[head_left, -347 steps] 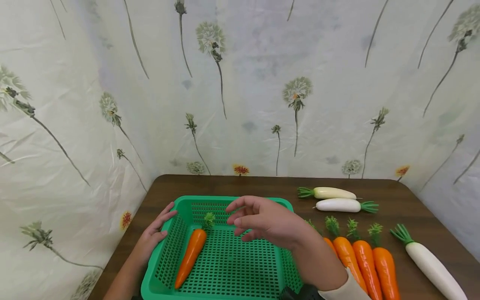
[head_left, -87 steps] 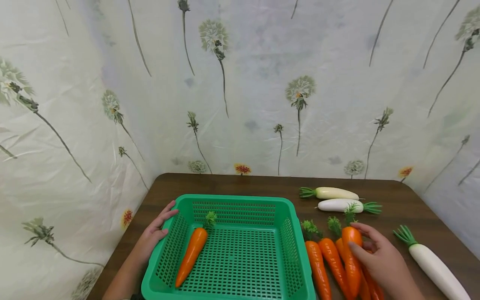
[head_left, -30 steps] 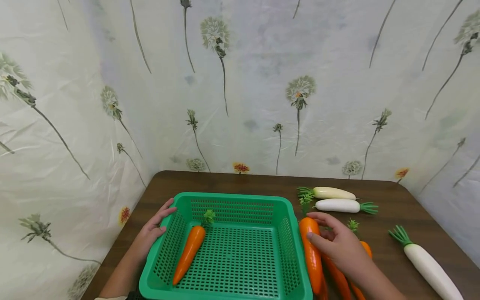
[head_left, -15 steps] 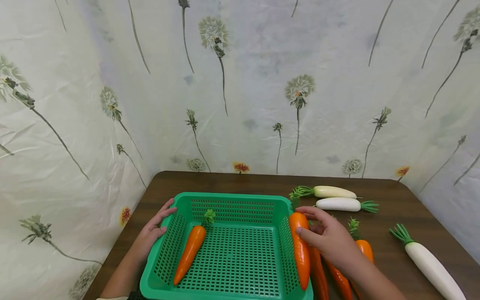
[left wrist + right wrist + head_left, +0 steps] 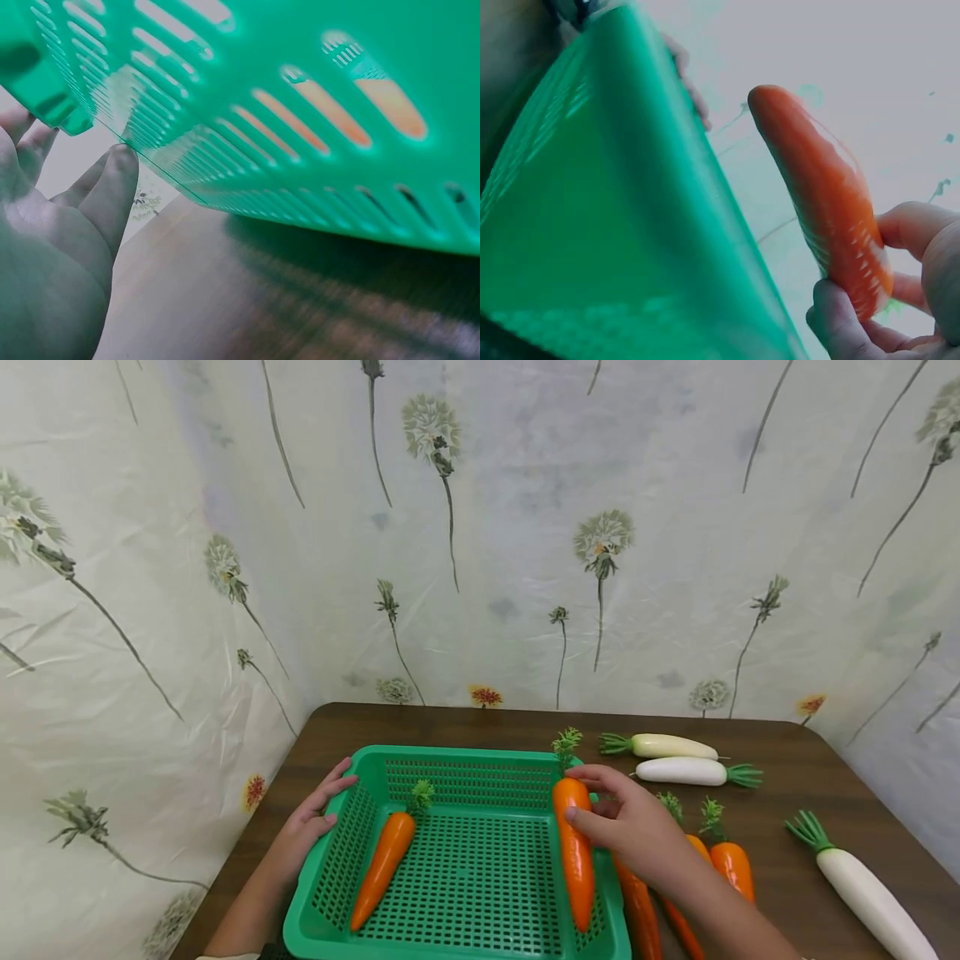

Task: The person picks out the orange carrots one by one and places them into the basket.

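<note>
My right hand (image 5: pixel 633 822) pinches an orange carrot (image 5: pixel 576 852) near its leafy top, thumb on one side and fingers on the other. The carrot is held over the right side of a green plastic basket (image 5: pixel 468 760). In the right wrist view the carrot (image 5: pixel 825 195) points tip upward beside the basket wall (image 5: pixel 630 202). My left hand (image 5: pixel 303 827) rests against the basket's left rim with its fingers fairly straight; the left wrist view shows that hand (image 5: pixel 60 232) by the slotted outer wall. Another carrot (image 5: pixel 384 868) lies inside the basket at the left.
Several carrots (image 5: pixel 733 868) lie right of the basket, partly hidden by my right arm. Two white radishes (image 5: pixel 678 772) lie behind them, and a third radish (image 5: pixel 873 897) at far right. All stand on a dark wooden table (image 5: pixel 795 793) before a flowered curtain (image 5: pixel 510 527).
My right hand has lifted the carrot from the pile and carried it left, past the basket's right rim. The left hand stays at the left rim.
</note>
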Demonstrator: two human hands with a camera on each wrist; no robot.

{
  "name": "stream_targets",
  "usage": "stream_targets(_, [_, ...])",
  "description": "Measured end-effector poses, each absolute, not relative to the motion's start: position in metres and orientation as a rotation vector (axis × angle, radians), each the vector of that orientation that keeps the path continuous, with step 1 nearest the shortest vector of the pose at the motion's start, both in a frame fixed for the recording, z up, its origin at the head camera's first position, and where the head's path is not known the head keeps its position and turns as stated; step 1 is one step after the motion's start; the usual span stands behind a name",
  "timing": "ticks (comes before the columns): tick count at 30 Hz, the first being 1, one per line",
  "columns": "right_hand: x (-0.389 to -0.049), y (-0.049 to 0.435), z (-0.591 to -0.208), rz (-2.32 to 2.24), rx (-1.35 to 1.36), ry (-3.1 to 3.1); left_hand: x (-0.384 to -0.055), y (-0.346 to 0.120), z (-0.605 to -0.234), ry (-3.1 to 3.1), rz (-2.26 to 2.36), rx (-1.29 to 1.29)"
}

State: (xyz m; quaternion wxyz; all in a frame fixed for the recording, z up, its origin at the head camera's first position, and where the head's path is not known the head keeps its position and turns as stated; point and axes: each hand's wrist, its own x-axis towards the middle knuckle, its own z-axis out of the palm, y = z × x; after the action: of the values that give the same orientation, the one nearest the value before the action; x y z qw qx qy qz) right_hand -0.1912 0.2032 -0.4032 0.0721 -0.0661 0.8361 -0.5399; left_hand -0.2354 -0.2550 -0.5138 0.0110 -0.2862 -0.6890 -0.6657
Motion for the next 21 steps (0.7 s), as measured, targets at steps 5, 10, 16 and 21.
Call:
stream_targets(5, [-0.196, 0.193, -0.394, -1.62, -0.21, 2.508, -0.234, -0.254, -0.513, -2.155, -2.069, -0.896])
stream_targets(10, [-0.201, 0.179, -0.383, -1.625, -0.237, 2.485, -0.234, -0.254, -0.513, -2.145, -2.053, -0.903])
stream_targets(16, [-0.201, 0.165, -0.377, -1.613, -0.225, 2.478, -0.235, -0.254, -0.513, -2.141, -2.03, -0.941])
stream_targets(21, [-0.208, 0.152, -0.378, -1.596, -0.234, 2.471, -0.235, -0.256, -0.513, -2.14, -2.014, -0.937])
